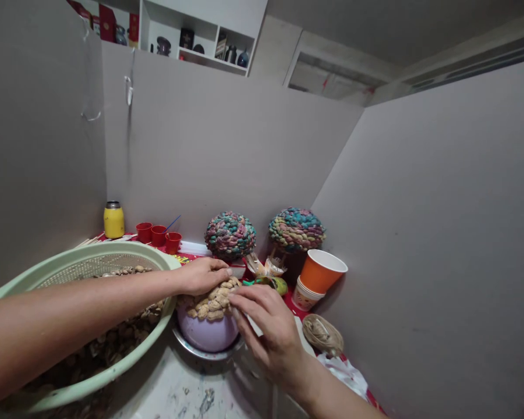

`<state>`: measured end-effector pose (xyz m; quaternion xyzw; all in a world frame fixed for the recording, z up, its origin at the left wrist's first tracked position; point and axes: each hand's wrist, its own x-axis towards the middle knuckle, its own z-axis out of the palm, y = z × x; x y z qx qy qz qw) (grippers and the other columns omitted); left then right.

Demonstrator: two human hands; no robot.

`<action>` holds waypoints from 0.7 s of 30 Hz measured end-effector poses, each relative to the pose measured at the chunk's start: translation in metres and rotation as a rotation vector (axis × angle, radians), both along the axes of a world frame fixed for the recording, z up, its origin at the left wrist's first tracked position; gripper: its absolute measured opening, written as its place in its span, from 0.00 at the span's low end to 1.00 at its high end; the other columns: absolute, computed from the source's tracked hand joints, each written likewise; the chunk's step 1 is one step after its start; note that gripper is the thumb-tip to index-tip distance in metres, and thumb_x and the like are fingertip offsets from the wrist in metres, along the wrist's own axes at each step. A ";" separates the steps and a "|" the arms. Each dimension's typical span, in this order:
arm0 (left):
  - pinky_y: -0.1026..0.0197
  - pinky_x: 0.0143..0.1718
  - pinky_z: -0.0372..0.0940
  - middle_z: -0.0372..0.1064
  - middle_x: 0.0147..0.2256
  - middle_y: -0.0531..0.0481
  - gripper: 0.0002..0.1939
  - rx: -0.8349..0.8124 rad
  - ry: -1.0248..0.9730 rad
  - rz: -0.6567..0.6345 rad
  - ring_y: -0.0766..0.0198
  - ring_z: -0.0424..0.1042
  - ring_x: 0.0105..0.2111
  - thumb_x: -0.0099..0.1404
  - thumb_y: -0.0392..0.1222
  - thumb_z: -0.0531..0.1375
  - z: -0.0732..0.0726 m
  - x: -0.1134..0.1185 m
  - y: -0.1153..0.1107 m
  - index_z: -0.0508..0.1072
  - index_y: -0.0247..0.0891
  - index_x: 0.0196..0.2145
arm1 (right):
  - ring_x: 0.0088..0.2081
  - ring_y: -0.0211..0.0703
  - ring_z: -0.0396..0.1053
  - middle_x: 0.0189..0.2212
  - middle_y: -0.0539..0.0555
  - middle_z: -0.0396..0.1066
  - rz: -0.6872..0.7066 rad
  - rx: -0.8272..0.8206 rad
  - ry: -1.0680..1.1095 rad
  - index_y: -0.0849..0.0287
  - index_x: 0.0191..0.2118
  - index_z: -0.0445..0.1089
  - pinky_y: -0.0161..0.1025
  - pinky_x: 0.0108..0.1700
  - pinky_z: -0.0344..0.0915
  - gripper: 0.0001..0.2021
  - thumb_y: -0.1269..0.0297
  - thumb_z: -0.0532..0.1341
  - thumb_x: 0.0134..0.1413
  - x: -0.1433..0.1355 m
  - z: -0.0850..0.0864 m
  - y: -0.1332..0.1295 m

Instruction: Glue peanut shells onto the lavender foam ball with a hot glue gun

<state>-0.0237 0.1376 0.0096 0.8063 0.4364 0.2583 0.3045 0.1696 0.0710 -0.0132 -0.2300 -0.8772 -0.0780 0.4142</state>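
A lilac balloon (pixel 207 336) sits in a shallow metal bowl (pixel 205 354), its upper part covered with tan peanut shells (pixel 211 304). Across the top of the shells lies my left hand (pixel 202 276), fingers stretched out and touching the far side. My right hand (pixel 274 329) is at the right edge of the covering, fingers bent and fingertips closed against a shell there; the exact grip is partly hidden. Left of the bowl, under my left forearm, a pale green colander (pixel 117 368) holds many loose shells.
Two colourful shell-covered domes (pixel 230 234) (pixel 297 229) stand behind the bowl. An orange paper bucket (pixel 317 273) sits in stacked paper cups, near a twine coil (pixel 323 334). Several red cups (pixel 158 235) and a yellow bottle (pixel 114 220) are back left. Grey panels (pixel 209 145) enclose the table.
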 end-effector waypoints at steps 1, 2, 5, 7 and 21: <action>0.59 0.50 0.63 0.78 0.46 0.46 0.23 0.000 -0.004 -0.002 0.53 0.72 0.48 0.66 0.55 0.51 0.000 0.000 0.000 0.76 0.36 0.46 | 0.52 0.53 0.65 0.51 0.63 0.69 -0.012 0.040 -0.064 0.59 0.54 0.65 0.52 0.51 0.63 0.17 0.74 0.57 0.60 0.001 -0.003 0.001; 0.59 0.50 0.63 0.77 0.47 0.45 0.24 -0.002 -0.008 -0.003 0.53 0.72 0.48 0.66 0.54 0.51 0.000 0.000 0.000 0.76 0.36 0.46 | 0.57 0.56 0.61 0.56 0.65 0.65 -0.029 0.074 -0.129 0.60 0.58 0.63 0.55 0.55 0.60 0.19 0.72 0.57 0.61 0.002 -0.006 0.002; 0.60 0.49 0.64 0.77 0.47 0.45 0.24 -0.010 -0.023 -0.008 0.54 0.72 0.48 0.66 0.55 0.50 0.002 -0.001 -0.002 0.76 0.35 0.46 | 0.66 0.61 0.46 0.66 0.66 0.50 -0.077 0.148 -0.279 0.60 0.64 0.55 0.62 0.60 0.52 0.26 0.63 0.56 0.62 0.005 -0.015 0.008; 0.61 0.48 0.64 0.78 0.45 0.47 0.25 -0.016 -0.031 -0.011 0.54 0.73 0.46 0.67 0.56 0.49 0.003 -0.001 -0.003 0.77 0.36 0.42 | 0.67 0.61 0.43 0.67 0.66 0.46 -0.108 0.167 -0.335 0.59 0.66 0.53 0.63 0.60 0.50 0.28 0.58 0.54 0.64 0.006 -0.020 0.012; 0.57 0.58 0.57 0.72 0.54 0.42 0.34 -0.177 -0.118 0.071 0.52 0.68 0.55 0.69 0.60 0.41 0.011 -0.002 -0.006 0.75 0.32 0.50 | 0.68 0.60 0.40 0.65 0.67 0.53 -0.127 0.232 -0.429 0.60 0.66 0.55 0.63 0.61 0.47 0.28 0.50 0.49 0.66 0.004 -0.021 0.019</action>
